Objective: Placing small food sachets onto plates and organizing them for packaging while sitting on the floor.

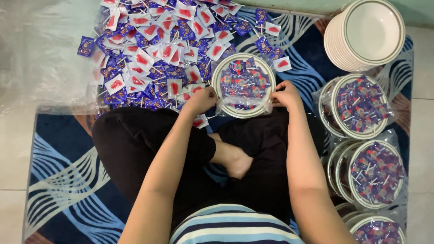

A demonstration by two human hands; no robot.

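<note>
Head view: both hands, left hand (201,99) and right hand (285,95), pinch the bagged plate (244,85) of lollipops (242,81); blue rug (68,149) underneath.

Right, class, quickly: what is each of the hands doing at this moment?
Left hand: closed on the left edge of the clear bag around the filled plate.
Right hand: closed on the bag's right edge.

Person seated cross-legged on blue patterned mat (63,149). Left hand (202,100) and right hand (285,95) grip opposite edges of plastic-wrapped plate of lollipops (244,84). Loose lollipop pile (158,49) just beyond the left hand. Empty plate stack (366,34) and wrapped filled plates (359,106) at right.
</note>
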